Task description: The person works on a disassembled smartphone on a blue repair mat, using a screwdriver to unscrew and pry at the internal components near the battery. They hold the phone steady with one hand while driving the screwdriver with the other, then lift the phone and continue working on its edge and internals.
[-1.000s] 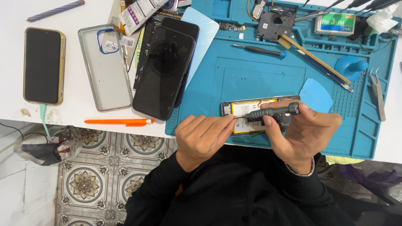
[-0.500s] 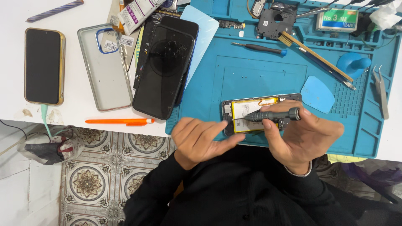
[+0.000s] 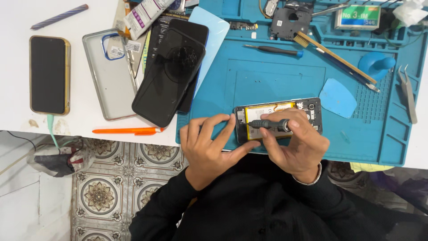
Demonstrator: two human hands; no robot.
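The opened phone (image 3: 278, 119), yellow battery showing, lay at the near edge of the blue work mat (image 3: 276, 78). Our left hand (image 3: 213, 145) pinched its left end between thumb and fingers. Our right hand (image 3: 292, 147) gripped a dark screwdriver (image 3: 269, 124) laid across it. A white-and-green labelled box (image 3: 357, 17) sat at the mat's far edge.

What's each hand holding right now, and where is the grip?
The right hand grips a dark screwdriver around its handle. The left hand steadies the opened phone at its left end, fingertips on the edge.
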